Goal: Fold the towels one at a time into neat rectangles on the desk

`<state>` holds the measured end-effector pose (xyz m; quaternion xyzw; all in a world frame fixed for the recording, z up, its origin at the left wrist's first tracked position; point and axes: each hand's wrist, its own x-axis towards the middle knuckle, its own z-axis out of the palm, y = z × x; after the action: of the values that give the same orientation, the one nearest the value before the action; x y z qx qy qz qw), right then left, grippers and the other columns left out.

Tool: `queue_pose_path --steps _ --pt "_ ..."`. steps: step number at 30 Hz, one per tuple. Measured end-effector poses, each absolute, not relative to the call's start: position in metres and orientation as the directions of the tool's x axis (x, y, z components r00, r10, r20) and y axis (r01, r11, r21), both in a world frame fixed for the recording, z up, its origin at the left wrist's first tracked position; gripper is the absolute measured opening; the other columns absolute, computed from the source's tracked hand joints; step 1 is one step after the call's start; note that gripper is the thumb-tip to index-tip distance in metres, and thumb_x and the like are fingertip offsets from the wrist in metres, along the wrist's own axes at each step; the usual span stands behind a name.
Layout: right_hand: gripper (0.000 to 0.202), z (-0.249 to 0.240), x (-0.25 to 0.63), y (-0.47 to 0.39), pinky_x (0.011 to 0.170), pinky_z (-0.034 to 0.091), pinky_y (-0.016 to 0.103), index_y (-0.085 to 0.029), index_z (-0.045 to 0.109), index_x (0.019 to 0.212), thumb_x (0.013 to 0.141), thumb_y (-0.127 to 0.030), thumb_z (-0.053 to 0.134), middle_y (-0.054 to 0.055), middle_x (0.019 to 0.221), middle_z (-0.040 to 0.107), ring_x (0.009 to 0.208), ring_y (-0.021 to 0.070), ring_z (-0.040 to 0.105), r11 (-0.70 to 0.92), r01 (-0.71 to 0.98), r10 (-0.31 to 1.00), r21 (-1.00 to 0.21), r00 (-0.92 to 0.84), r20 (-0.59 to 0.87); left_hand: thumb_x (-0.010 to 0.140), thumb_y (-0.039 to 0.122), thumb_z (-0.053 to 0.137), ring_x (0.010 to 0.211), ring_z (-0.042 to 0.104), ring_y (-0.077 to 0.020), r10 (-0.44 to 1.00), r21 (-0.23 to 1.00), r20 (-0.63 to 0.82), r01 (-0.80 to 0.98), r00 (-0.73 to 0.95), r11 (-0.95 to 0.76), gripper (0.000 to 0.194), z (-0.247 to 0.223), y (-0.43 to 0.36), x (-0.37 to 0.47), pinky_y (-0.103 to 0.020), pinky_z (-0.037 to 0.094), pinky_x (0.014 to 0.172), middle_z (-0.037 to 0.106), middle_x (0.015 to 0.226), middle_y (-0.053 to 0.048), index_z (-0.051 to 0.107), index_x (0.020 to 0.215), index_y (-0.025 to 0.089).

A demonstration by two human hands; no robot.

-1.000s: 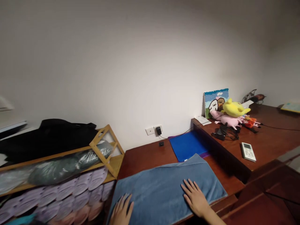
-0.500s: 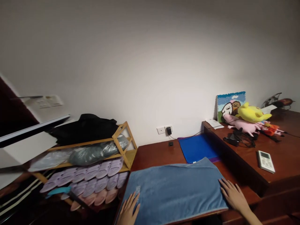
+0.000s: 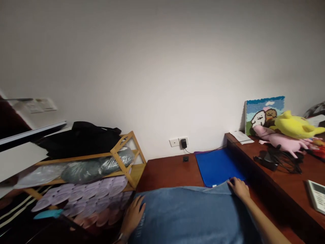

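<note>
Towel (image 3: 193, 213): just one, blue, and it's lying over the near part of the worktop (image 3: 172, 173). Its near side is running out of view at the bottom, and the lettering (image 3: 141, 225) at its left end is looking too blurry to read. Long axis is running left to right, roughly along the worktop's far edge, with the far right corner pointing at the mat (image 3: 218, 166).
Left hand (image 3: 133, 215): resting on the towel's left end, fingers lying nearly together, thumb sticking out a bit, not pinching anything.
Right hand (image 3: 239, 188): touching the towel's far right corner, fingers curling down; can't tell if it's pinching cloth, the undersides are hiding.
Mat: one, blue, lying by the worktop's far right corner, near end meeting the towel.
Wall: two socket plates (image 3: 174, 142), one plug (image 3: 183, 143) partly covering the right one.
Raised top (image 3: 286, 183): holding one picture (image 3: 275, 103), a yellow plush (image 3: 291, 125) lying over a pink plush (image 3: 281, 140), and one remote (image 3: 317, 196) that the frame is cutting off. Cables (image 3: 286, 162) are tangling too much to count.
Rack (image 3: 137, 173): carrying one black bag (image 3: 83, 139); slippers (image 3: 100, 189) are overlapping and blurring below, so no solid count.
</note>
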<state>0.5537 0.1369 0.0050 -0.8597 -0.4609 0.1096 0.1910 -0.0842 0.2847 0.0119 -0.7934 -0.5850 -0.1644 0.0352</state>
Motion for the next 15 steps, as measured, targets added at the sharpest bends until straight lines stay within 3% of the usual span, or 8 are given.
queue_pose_path --steps 3,6,9,15 --pt "0.038 0.002 0.557 0.137 0.094 0.049 0.037 -0.025 0.069 0.105 0.095 -0.05 0.042 0.009 0.117 0.072 0.111 0.0257 0.065 -0.433 0.765 0.865 -0.477 0.501 0.019 0.096 0.046 0.04 0.14 0.052 -0.0282 0.919 0.109 0.295 0.947 0.261 -0.304 0.053 -0.001 0.309 -0.077 -0.049 0.044 0.116 0.059 0.15 -0.007 0.061 0.14 0.026" --pt "0.045 0.003 0.566 0.146 0.088 0.051 0.03 -0.024 0.066 0.105 0.098 -0.052 0.032 0.008 0.112 0.074 0.102 0.0211 0.069 -0.471 0.695 0.826 -0.544 0.563 0.005 0.098 0.048 0.039 0.143 0.049 -0.0285 0.91 0.085 0.283 0.937 0.303 -0.338 0.053 -0.015 0.321 -0.076 -0.051 0.041 0.118 0.057 0.152 -0.007 0.058 0.143 0.028" --pt "0.052 0.004 0.573 0.157 0.082 0.053 0.036 -0.022 0.065 0.111 0.099 -0.055 0.026 0.012 0.102 0.075 0.092 0.0254 0.072 -0.586 0.635 0.752 -0.503 0.657 -0.046 0.1 0.047 0.038 0.146 0.045 -0.0278 0.895 0.064 0.286 0.926 0.341 -0.373 0.053 -0.023 0.322 -0.078 -0.052 0.038 0.12 0.053 0.156 -0.007 0.053 0.147 0.028" --pt "0.055 -0.006 0.553 0.157 0.089 0.046 0.049 -0.016 0.065 0.114 0.098 -0.051 0.025 0.019 0.114 0.07 0.11 0.0372 0.063 -0.637 0.697 0.729 -0.33 0.684 0.037 0.102 0.046 0.038 0.15 0.039 -0.0266 0.906 0.081 0.257 0.926 0.337 -0.368 0.052 -0.018 0.314 -0.071 -0.052 0.032 0.122 0.046 0.16 -0.009 0.048 0.151 0.029"
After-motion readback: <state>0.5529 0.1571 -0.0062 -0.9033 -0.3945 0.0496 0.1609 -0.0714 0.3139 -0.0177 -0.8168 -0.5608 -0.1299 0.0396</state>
